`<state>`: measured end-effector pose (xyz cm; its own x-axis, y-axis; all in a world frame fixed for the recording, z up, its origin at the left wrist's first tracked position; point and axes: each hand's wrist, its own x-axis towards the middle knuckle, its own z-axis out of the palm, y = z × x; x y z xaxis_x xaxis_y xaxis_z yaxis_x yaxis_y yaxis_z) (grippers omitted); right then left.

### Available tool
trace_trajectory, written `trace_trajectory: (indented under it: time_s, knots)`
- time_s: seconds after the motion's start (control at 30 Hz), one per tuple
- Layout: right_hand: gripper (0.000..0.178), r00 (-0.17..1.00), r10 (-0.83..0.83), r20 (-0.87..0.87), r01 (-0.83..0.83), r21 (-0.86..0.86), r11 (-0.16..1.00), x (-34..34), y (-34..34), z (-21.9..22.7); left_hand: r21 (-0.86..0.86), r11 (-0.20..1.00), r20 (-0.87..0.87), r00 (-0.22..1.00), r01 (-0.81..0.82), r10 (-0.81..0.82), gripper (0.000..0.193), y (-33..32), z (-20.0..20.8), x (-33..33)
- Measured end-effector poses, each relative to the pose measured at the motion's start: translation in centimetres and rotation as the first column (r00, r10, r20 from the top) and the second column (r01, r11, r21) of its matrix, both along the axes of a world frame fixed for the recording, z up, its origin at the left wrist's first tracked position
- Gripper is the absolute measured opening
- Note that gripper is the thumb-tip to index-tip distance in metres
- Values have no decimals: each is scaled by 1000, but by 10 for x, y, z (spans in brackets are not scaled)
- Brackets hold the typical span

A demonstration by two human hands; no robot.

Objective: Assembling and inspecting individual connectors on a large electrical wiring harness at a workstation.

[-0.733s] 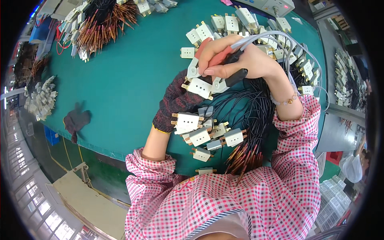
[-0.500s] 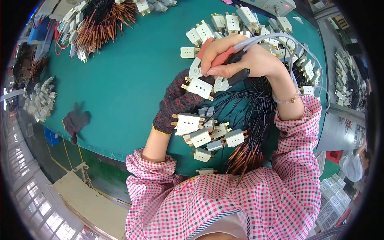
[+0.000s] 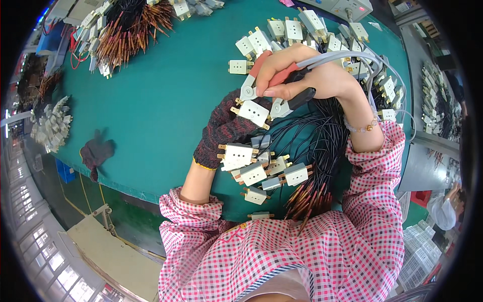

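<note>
My left hand [image 3: 220, 124], in a dark knitted glove, is closed around a white rectangular connector block [image 3: 253, 114] with brass tabs at its ends and small holes in its face. Above it my right hand [image 3: 324, 78], bare, grips a pair of test clips on grey cables. The red-handled clip [image 3: 283, 75] meets the block's upper left side. Its black-handled partner [image 3: 300, 100] has its pale head at the block's right end. Below my hands lie several similar white and grey blocks [image 3: 237, 156] on black wires [image 3: 327, 136] with copper-coloured ends.
More wired blocks [image 3: 293, 31] are heaped beyond my right hand, before a grey box [image 3: 347, 9] with a red light. A wire bundle [image 3: 132, 38] lies far left on the green mat [image 3: 146, 116]. Nearer are pale parts [image 3: 52, 125] and a loose dark glove [image 3: 95, 153].
My hands, the block and the clips keep the same pose; the view has shifted very slightly. A person in white at the right rim has moved a little.
</note>
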<state>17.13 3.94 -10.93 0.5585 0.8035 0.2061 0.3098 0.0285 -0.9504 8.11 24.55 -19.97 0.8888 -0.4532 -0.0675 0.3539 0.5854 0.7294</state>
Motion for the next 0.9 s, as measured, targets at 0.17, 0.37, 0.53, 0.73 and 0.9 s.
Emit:
trace_trajectory:
  time_s: [0.17, 0.37, 0.53, 0.73, 0.9]
  knots:
    - [15, 1000, -7, 14, 7, -3, 1000, 0, 0, -2, 33, 998, -13, 999, 51, -51, 54, 3, -1, 1]
    - [12, 1000, -10, 8, 10, -6, 1000, -9, 8, -2, 125, 992, 9, 1000, 22, -23, 52, 4, -13, 1]
    - [13, 998, -39, -43, 41, 41, 998, -12, 11, -5, 121, 993, -51, 999, -9, 15, 54, 6, -26, -2]
    - [9, 997, -77, 3, 76, 71, 995, -5, -1, -2, -436, 867, -402, 811, 240, -426, 53, 14, 7, 18]
    - [11, 899, -422, -118, 428, 36, 903, 13, -6, -4, -42, 841, 197, 830, 539, -522, 27, 10, 34, 8]
